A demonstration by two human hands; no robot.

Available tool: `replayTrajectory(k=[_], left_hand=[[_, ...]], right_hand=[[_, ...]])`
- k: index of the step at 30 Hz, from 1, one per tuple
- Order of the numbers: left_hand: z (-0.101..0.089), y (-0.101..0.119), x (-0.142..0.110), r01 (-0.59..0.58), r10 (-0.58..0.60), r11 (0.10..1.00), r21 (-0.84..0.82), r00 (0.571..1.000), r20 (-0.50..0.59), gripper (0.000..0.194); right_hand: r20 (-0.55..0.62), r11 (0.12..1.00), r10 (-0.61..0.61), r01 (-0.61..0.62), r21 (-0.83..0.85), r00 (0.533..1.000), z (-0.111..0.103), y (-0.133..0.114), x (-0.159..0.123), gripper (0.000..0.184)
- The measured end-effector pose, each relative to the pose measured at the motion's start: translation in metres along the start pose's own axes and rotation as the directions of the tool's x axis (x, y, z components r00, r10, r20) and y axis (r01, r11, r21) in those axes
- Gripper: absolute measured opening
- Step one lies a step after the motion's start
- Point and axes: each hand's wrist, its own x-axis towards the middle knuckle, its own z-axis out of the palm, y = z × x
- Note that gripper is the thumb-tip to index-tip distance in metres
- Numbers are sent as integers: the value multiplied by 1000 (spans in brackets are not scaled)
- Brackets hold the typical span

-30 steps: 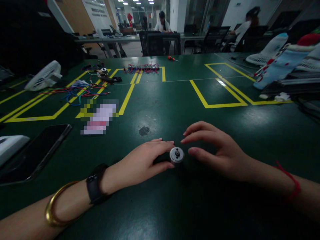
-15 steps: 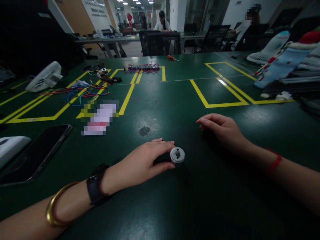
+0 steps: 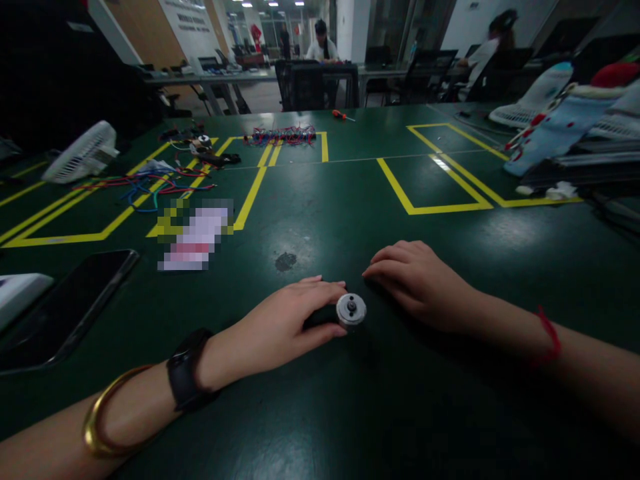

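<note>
A small metal cylinder that looks like an electric motor (image 3: 351, 309) stands upright on the dark green table, its round silver end with a central shaft and small holes facing up. My left hand (image 3: 300, 313) grips its side between thumb and forefinger, the other fingers resting along the tabletop behind it. To the right and slightly farther off, my right hand (image 3: 417, 280) hovers low over the table, palm down, apart from the motor. Its fingers are loosely bent and extend leftward; nothing shows in them, though the underside is hidden.
A phone (image 3: 70, 310) and a white device (image 3: 20, 297) lie at left. Beyond are a blurred paper (image 3: 197, 240), loose wires (image 3: 150, 183), a wired bundle (image 3: 280, 136), a screwdriver (image 3: 343, 115) and a white fan (image 3: 83, 153). Yellow tape (image 3: 450, 208) marks the table. People sit farther back.
My right hand has moved left toward the motor and turned more palm down. My left hand keeps its grip on the motor; the whole view has shifted slightly.
</note>
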Motion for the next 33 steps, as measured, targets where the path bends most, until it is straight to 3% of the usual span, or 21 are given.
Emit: replayTrajectory(k=[3, 8, 14, 18, 20, 22, 25, 28, 33], left_hand=[[0, 1, 1, -19, 18, 1000, -15, 1000, -9, 38], [0, 2, 1, -23, 23, 1000, -12, 999, -32, 37], [0, 3, 1, -26, 25, 1000, -7, 999, -25, 33], [-1, 2, 0, -5, 5, 1000, 4, 1000, -15, 40], [-1, 1, 0, 1, -1, 1000, 11, 1000, -5, 43], [-2, 0, 0, 0, 0, 1000, 14, 1000, 5, 41], [-1, 0, 0, -2, 2, 1000, 14, 1000, 13, 39], [0, -1, -1, 1, -1, 1000, 18, 1000, 10, 41], [1, -2, -1, -7, 7, 1000, 15, 1000, 6, 42]], right_hand=[[-68, 990, -70, 78, 119, 995, -2, -22, -3, 27], [-180, 958, -66, 113, 263, 981, -2, -47, -2, 21], [-230, 921, -14, 102, 377, 973, -5, -51, 2, 12], [-271, 869, 99, 50, 492, 957, -9, -43, -2, 10], [-201, 867, 108, 7, 498, 974, -10, -34, -5, 9], [-49, 883, 48, -19, 469, 998, -9, -24, -9, 10], [148, 931, -66, 7, 366, 987, -5, -12, -12, 12], [174, 956, -109, 55, 288, 979, -2, -7, -12, 15], [201, 952, -106, 41, 303, 974, -4, -9, -10, 16]])
